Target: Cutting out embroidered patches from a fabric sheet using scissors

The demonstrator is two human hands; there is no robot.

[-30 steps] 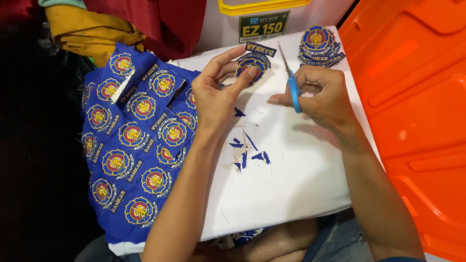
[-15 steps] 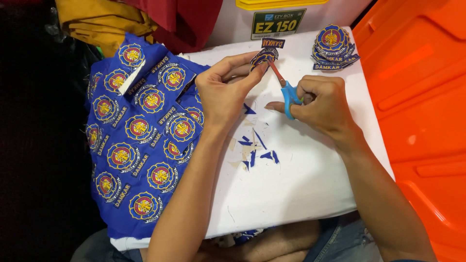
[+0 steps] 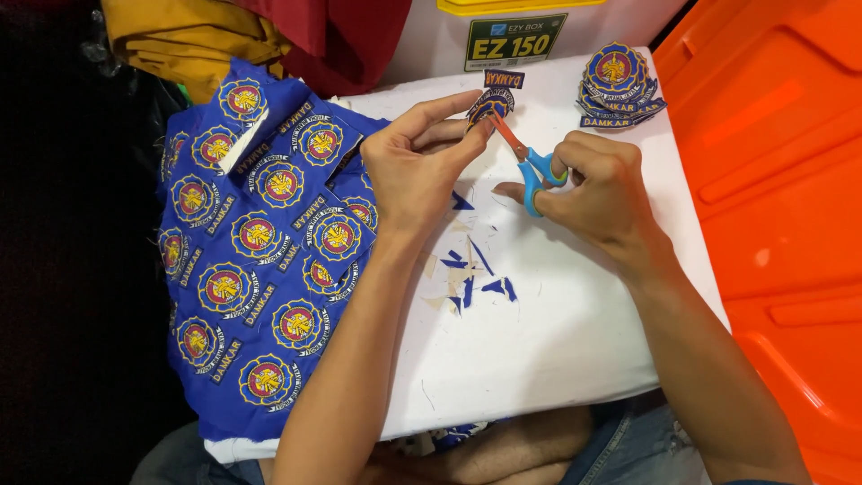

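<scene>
1. Upper centre of the frame: the left hand (image 3: 415, 175) pinches a small round embroidered patch (image 3: 490, 104) between thumb and fingertips; its design is partly covered.
2. Just right of it, the right hand (image 3: 600, 189) grips blue-handled scissors (image 3: 530, 163), blades touching the patch; the blade tips are hard to make out.
3. Blue trimmings (image 3: 471, 274) lie on the white board (image 3: 557, 350) below.
4. At left, an uncut blue patch sheet (image 3: 260, 260) hangs over the board's edge.
5. Upper right, a stack of cut patches (image 3: 618, 83) sits beside an orange plastic surface (image 3: 781, 180), cut off by the frame.
</scene>
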